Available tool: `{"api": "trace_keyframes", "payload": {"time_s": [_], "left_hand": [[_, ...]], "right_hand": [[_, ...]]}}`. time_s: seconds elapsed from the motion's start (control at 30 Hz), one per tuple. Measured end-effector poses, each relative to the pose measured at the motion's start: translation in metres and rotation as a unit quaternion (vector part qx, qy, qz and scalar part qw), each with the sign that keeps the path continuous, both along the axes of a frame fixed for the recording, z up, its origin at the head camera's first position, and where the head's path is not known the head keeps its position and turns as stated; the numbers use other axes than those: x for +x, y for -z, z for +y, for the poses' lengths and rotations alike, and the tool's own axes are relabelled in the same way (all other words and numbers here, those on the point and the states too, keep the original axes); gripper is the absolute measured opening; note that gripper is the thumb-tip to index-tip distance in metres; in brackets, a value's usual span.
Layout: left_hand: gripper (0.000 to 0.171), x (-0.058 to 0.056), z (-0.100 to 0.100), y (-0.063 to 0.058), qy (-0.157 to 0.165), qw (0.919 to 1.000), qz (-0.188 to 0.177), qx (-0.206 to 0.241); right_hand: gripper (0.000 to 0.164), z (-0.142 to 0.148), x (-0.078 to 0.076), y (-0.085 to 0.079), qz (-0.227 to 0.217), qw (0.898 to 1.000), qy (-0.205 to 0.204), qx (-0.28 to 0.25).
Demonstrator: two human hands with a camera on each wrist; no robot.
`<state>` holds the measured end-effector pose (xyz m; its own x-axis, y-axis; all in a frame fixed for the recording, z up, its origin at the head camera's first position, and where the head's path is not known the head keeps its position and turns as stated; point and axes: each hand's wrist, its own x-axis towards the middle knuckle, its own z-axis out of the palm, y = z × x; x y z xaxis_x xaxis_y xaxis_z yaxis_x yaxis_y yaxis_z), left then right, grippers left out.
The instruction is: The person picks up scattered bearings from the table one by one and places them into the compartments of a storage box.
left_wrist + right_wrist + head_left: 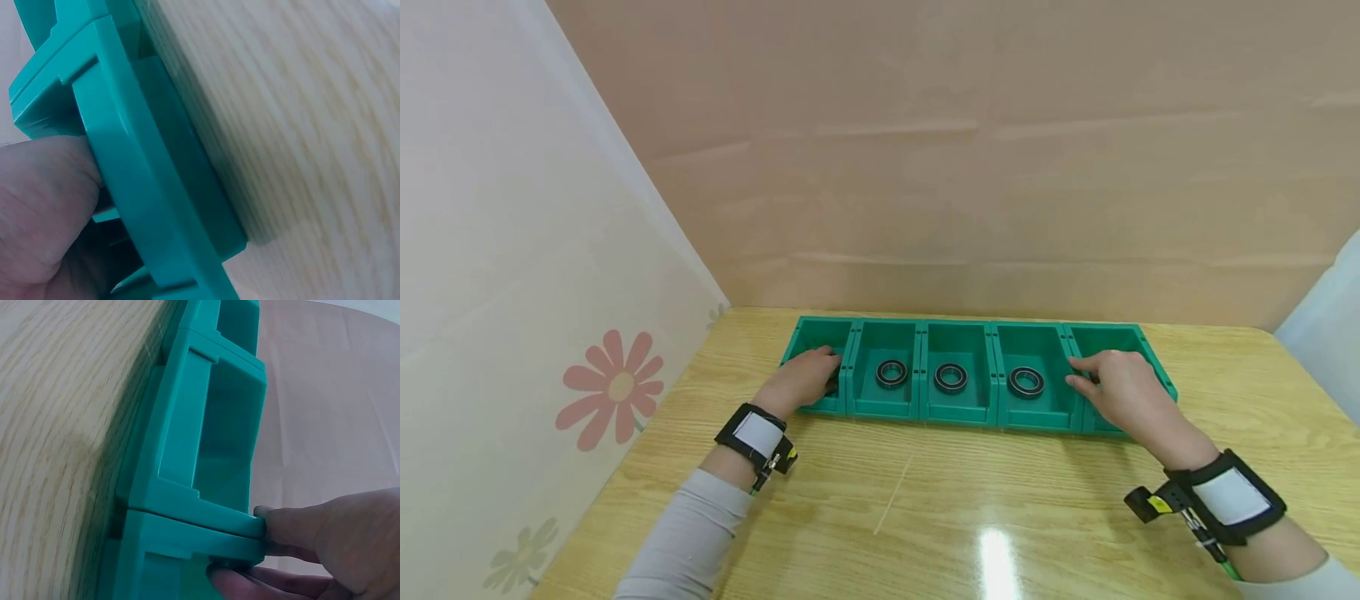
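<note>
A row of several joined green bins (958, 414) stands on the table. Three black-rimmed ring bearings lie flat, one per middle bin: the left bearing (891, 374), the centre bearing (951, 378) and the right bearing (1026, 382). My left hand (801, 379) reaches into the leftmost bin, its fingertips mostly hidden; something dark shows beside them, but what it is stays unclear. In the left wrist view the hand (47, 206) is behind the bin's front wall (134, 181). My right hand (1120, 392) pinches the divider (200, 515) between the two rightmost bins, thumb and fingers on either side.
The wood-grain table (850, 517) extends in front of the bins. Brown paper (962, 167) covers the wall behind them, and a white flower-printed panel (550, 275) stands at the left. Both wrists wear black straps with small cameras.
</note>
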<state>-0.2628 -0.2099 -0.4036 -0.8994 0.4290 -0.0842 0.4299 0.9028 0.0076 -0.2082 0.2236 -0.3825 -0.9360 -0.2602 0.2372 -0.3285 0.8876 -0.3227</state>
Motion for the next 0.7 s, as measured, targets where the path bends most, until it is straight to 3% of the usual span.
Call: {"api": "trace_keyframes", "payload": {"time_s": [0.23,0.5,0.7], "left_hand": [[0.036,0.002,-0.002,-0.009,-0.009,0.9999,-0.006,-0.011],[0.048,0.013,-0.008,-0.027,0.000,0.9990,0.044,0.007],[0.051,0.028,-0.011,-0.035,0.013,0.9937,0.092,0.063]], "right_hand": [[0.035,-0.002,-0.001,-0.001,0.002,1.000,-0.005,0.001],[0.038,0.001,-0.003,-0.001,-0.005,1.000,0.000,-0.002],[0.043,0.005,-0.004,-0.005,-0.041,0.999,-0.005,0.027]]}}
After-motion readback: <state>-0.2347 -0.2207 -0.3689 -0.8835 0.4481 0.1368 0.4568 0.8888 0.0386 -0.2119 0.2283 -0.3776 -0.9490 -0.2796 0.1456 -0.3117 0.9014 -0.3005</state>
